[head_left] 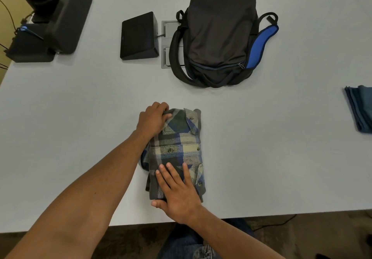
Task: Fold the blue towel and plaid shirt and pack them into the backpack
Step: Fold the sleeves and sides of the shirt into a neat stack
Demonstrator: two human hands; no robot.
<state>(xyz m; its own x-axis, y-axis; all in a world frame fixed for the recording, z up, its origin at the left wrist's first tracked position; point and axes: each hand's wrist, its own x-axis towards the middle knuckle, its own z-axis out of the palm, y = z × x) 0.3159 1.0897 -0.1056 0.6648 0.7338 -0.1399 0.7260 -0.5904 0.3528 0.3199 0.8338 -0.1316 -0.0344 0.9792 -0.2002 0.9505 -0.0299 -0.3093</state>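
Pale grey table fills the head view, its near edge running across the bottom, with dark carpet and the person's jeans below it. Near that edge lies the plaid shirt, folded into a narrow, thick bundle with the collar at its far end. The left hand rests on the far left corner of the bundle, fingers curled over the cloth beside the collar and gripping it. The right hand lies flat on the near end, fingers straight and slightly spread, pressing the fabric down; its thumb reaches past the near left corner.

Farther back, to the right of centre, the backpack lies flat on the table, dark with a blue-lined strap at its right side; its zipper looks closed. Well apart from both, at the right edge of the view, sits the blue towel, folded and partly cut off by the frame.

Just left of the backpack stands a black box beside a grey cable hatch set in the tabletop. Black equipment with cables occupies the far left corner.
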